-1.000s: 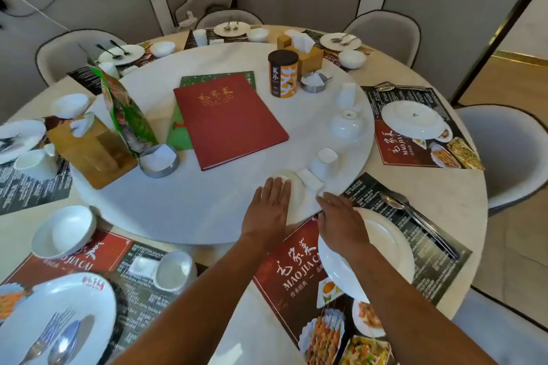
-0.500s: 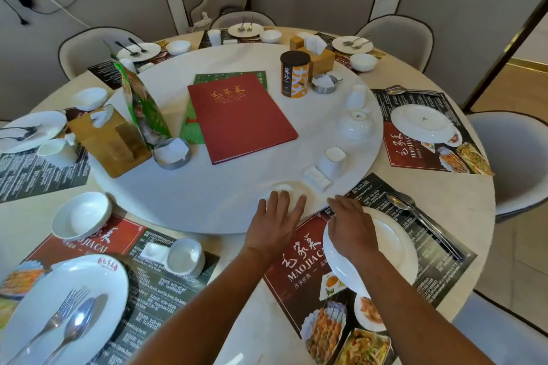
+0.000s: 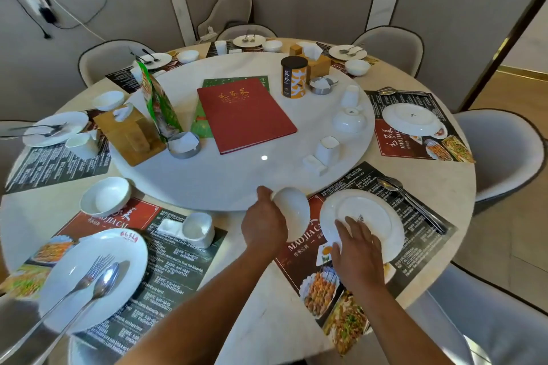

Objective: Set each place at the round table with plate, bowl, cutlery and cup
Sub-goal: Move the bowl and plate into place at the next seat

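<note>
My left hand (image 3: 262,224) grips a white bowl (image 3: 293,213), tilted on its side just above the red menu placemat (image 3: 308,249) at the near edge of the round table (image 3: 439,187). To its right lies a white plate (image 3: 367,216) on the same placemat. My right hand (image 3: 357,246) rests on the plate's near rim with the fingers spread. A spoon and fork (image 3: 412,201) lie right of the plate. On the turntable (image 3: 225,181) beyond stand a white cup (image 3: 327,149) and a small white rest (image 3: 314,164).
The turntable also carries a red menu book (image 3: 244,114), a black-and-orange tin (image 3: 294,76), an upturned bowl (image 3: 348,120), ashtrays and wooden tissue boxes. The place at my left holds a plate with fork and spoon (image 3: 89,278), a bowl (image 3: 105,195) and a cup (image 3: 197,230). Grey chairs ring the table.
My left hand has lifted the white bowl off the turntable's edge and drawn it toward me. My right hand slid down the plate's rim. The camera has pulled back and up.
</note>
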`<state>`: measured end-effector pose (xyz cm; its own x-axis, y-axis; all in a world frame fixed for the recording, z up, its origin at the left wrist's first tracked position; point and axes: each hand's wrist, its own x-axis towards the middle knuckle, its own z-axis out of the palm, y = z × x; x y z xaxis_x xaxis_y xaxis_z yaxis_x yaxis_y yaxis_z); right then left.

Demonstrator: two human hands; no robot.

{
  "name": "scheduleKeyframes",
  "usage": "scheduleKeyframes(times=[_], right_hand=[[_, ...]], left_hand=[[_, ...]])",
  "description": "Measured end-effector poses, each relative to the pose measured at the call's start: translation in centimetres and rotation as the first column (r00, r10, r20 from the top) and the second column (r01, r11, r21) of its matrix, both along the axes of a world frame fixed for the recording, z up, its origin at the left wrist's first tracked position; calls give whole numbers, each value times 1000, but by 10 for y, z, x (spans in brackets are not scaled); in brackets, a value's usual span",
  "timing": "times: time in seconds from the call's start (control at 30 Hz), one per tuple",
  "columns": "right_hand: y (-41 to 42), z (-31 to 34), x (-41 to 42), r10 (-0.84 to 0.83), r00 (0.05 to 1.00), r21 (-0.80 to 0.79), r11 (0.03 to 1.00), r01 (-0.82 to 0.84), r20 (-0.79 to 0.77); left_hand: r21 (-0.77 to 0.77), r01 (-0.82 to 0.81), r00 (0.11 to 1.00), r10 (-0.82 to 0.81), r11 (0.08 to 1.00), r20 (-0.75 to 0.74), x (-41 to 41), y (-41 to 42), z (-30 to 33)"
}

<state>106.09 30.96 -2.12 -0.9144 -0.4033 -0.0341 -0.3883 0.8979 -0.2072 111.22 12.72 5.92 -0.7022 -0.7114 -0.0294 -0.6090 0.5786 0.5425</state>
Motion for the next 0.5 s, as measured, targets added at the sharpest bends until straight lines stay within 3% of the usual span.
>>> scheduleKeyframes(times=[0.07, 0.17, 0.37, 0.5], right_hand=[[8, -2, 8, 3, 1000, 29, 1000, -4, 24], [18, -2, 14, 7, 999, 51, 999, -9, 46], [22, 8, 8, 31, 991, 42, 998, -36, 127], [23, 12, 6, 48, 987, 58, 997, -58, 153]], left_hand=[[284, -120, 993, 121, 951, 13, 3, 4, -4], [584, -253, 957, 286, 771, 36, 2, 4, -17], [742, -273, 931, 364, 613, 42, -1, 8, -42], [744, -279, 932, 358, 607, 57, -3, 10, -47]])
